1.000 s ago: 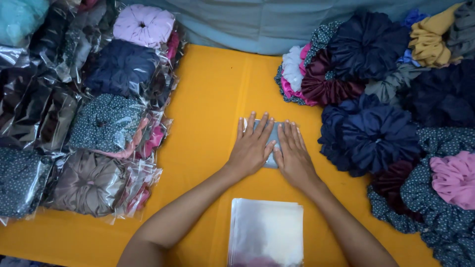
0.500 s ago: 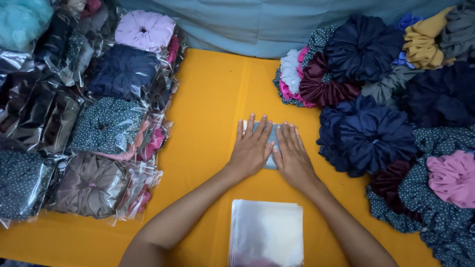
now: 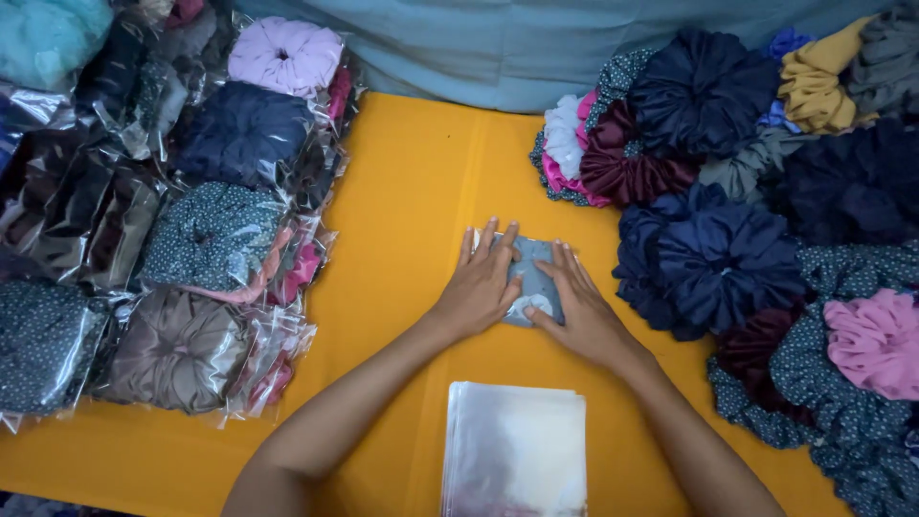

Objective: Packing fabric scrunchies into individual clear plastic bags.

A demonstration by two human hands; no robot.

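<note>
While the small grey-blue scrunchie in its clear plastic sleeve (image 3: 532, 278) lies flat at the middle of the yellow-covered desk (image 3: 412, 191), both hands press down on it with open palms and spread fingers, neither grip closed around anything. The left hand (image 3: 481, 284) covers the packet's left half and the right hand (image 3: 577, 304) its right and lower edge, the two nearly touching over it. To flatten it well, I judge the pressure should stay even and run from the centre outward, so trapped air leaves the sleeve without creasing the film or pushing the fabric to one side. Just below the wrists sits a stack of clear empty plastic sleeves (image 3: 517, 448). Bagged scrunchies (image 3: 206, 239) lie piled at the left, loose fabric scrunchies (image 3: 728, 258) at the right.
</note>
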